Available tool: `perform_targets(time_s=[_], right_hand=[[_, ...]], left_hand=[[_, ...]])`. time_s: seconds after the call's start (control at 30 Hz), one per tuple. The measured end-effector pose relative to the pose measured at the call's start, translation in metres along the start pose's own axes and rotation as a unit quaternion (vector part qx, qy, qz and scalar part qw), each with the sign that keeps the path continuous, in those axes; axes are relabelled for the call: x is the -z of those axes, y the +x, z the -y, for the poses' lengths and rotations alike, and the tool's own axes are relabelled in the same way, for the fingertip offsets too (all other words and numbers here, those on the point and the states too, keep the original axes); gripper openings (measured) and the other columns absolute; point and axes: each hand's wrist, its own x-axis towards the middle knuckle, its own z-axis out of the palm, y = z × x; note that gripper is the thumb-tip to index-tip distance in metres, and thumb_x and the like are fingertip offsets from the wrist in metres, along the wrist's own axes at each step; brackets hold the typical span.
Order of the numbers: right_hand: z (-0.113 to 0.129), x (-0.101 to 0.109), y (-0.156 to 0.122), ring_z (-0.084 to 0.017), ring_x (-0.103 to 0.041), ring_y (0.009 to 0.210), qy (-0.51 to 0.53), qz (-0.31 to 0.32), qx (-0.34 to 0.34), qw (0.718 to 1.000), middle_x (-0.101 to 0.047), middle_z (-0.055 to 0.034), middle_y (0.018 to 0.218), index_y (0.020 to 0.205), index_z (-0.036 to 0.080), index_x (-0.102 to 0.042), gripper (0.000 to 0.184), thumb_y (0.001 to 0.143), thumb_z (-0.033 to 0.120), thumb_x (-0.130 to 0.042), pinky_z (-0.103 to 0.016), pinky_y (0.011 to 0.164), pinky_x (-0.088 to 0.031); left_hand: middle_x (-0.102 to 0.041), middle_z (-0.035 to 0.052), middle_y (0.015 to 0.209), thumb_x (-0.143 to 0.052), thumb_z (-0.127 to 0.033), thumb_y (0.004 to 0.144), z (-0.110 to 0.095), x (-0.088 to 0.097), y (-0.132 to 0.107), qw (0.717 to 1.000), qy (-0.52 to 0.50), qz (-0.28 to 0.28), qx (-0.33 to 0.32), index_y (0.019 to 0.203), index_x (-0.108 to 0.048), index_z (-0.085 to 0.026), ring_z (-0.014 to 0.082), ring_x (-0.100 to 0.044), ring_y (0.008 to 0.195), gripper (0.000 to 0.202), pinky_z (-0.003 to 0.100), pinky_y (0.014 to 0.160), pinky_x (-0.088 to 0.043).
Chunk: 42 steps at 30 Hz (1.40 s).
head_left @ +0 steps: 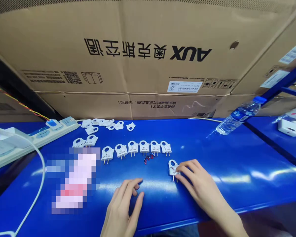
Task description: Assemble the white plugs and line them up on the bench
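My right hand has thumb and forefinger pinched on the right edge of a white two-pin plug with a ring-shaped top, its pins pointing toward me. My left hand hovers over the front of the blue table, fingers curved and thumb apart, with nothing visible in it. Between and beyond the hands lies a small cluster of red and black parts, too small to name. Behind them stretches a row of similar white plugs, pins facing me.
White ring-shaped pieces lie at the back left. A power strip with a white cable runs along the left. A water bottle leans at the right. A large cardboard box walls off the back of the blue table.
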Motion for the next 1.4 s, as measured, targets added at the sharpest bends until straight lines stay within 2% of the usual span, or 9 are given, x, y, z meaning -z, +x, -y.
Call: perform_targets(time_s=[0.2, 0.43, 0.67, 0.73, 0.83, 0.97, 1.1, 1.23, 1.4], right_hand=[[-0.028, 0.004, 0.011, -0.027, -0.059, 0.095, -0.11, -0.047, -0.009, 0.993, -0.07, -0.009, 0.106, 0.104, 0.024, -0.069, 0.034, 0.111, 0.042, -0.04, -0.04, 0.079, -0.05], [-0.036, 0.008, 0.033, -0.024, -0.06, 0.087, -0.235, 0.006, -0.022, 0.972, -0.069, -0.0073, 0.098, 0.102, 0.023, -0.07, 0.03, 0.111, 0.033, -0.044, -0.032, 0.069, -0.043], [-0.033, 0.011, 0.048, -0.025, -0.061, 0.084, -0.294, 0.04, -0.038, 0.954, -0.068, -0.007, 0.093, 0.104, 0.021, -0.068, 0.022, 0.109, 0.031, -0.049, -0.032, 0.067, -0.041], [-0.028, 0.011, 0.049, -0.026, -0.061, 0.087, -0.293, 0.025, -0.041, 0.955, -0.068, -0.0078, 0.096, 0.106, 0.021, -0.068, 0.023, 0.109, 0.031, -0.048, -0.033, 0.069, -0.042], [-0.019, 0.009, 0.05, -0.027, -0.06, 0.092, -0.276, -0.004, -0.023, 0.961, -0.069, -0.0104, 0.105, 0.123, 0.018, -0.066, 0.026, 0.108, 0.026, -0.046, -0.037, 0.075, -0.046], [-0.005, 0.002, 0.05, -0.03, -0.059, 0.099, -0.25, 0.025, 0.032, 0.967, -0.067, -0.0134, 0.116, 0.138, 0.018, -0.06, 0.035, 0.106, 0.022, -0.049, -0.042, 0.079, -0.049], [0.005, -0.004, 0.041, -0.03, -0.059, 0.104, -0.202, 0.032, 0.041, 0.978, -0.065, -0.0141, 0.117, 0.131, 0.016, -0.062, 0.029, 0.104, 0.022, -0.052, -0.043, 0.082, -0.053], [0.021, -0.004, 0.027, -0.028, -0.061, 0.102, -0.146, 0.019, 0.047, 0.988, -0.065, -0.0119, 0.117, 0.118, 0.02, -0.062, 0.019, 0.106, 0.024, -0.047, -0.041, 0.081, -0.054], [0.051, -0.003, 0.014, -0.026, -0.063, 0.096, -0.076, 0.062, 0.066, 0.993, -0.067, -0.0082, 0.109, 0.114, 0.023, -0.061, 0.015, 0.107, 0.026, -0.049, -0.039, 0.08, -0.055]], left_hand=[[-0.068, 0.004, 0.1, -0.052, -0.044, 0.103, 0.003, -0.002, -0.001, 1.0, 0.008, 0.012, -0.007, 0.125, -0.065, -0.031, 0.0214, -0.069, 0.092, 0.029, 0.036, 0.082, -0.056], [-0.07, 0.005, 0.101, -0.052, -0.042, 0.103, 0.005, -0.002, -0.002, 0.998, 0.039, 0.006, -0.045, 0.125, -0.066, -0.03, 0.022, -0.07, 0.092, 0.029, 0.035, 0.082, -0.056], [-0.07, 0.0031, 0.1, -0.051, -0.04, 0.104, 0.006, -0.003, -0.002, 0.997, 0.048, -0.003, -0.055, 0.125, -0.065, -0.031, 0.0209, -0.07, 0.089, 0.027, 0.035, 0.082, -0.056], [-0.07, 0.0032, 0.1, -0.05, -0.04, 0.104, 0.006, -0.003, -0.003, 0.997, 0.051, -0.004, -0.058, 0.125, -0.065, -0.031, 0.0212, -0.07, 0.089, 0.027, 0.036, 0.082, -0.055], [-0.07, 0.0032, 0.101, -0.05, -0.04, 0.104, 0.006, -0.004, -0.003, 0.997, 0.051, -0.004, -0.059, 0.126, -0.064, -0.032, 0.021, -0.069, 0.089, 0.027, 0.036, 0.081, -0.055], [-0.07, 0.004, 0.102, -0.049, -0.04, 0.105, 0.006, -0.005, -0.003, 0.997, 0.05, -0.002, -0.06, 0.127, -0.063, -0.031, 0.0206, -0.07, 0.09, 0.027, 0.036, 0.082, -0.056], [-0.07, 0.0037, 0.101, -0.05, -0.041, 0.105, 0.005, -0.004, -0.003, 0.996, 0.055, -0.005, -0.065, 0.127, -0.063, -0.032, 0.0201, -0.07, 0.089, 0.027, 0.036, 0.081, -0.056], [-0.07, 0.0045, 0.101, -0.05, -0.041, 0.105, 0.004, -0.004, -0.003, 0.997, 0.055, -0.003, -0.062, 0.127, -0.063, -0.031, 0.0207, -0.07, 0.09, 0.028, 0.036, 0.082, -0.057], [-0.071, 0.0045, 0.101, -0.051, -0.043, 0.104, 0.004, -0.003, -0.002, 0.997, 0.055, 0.0, -0.056, 0.127, -0.064, -0.031, 0.0214, -0.069, 0.091, 0.03, 0.037, 0.083, -0.057]])
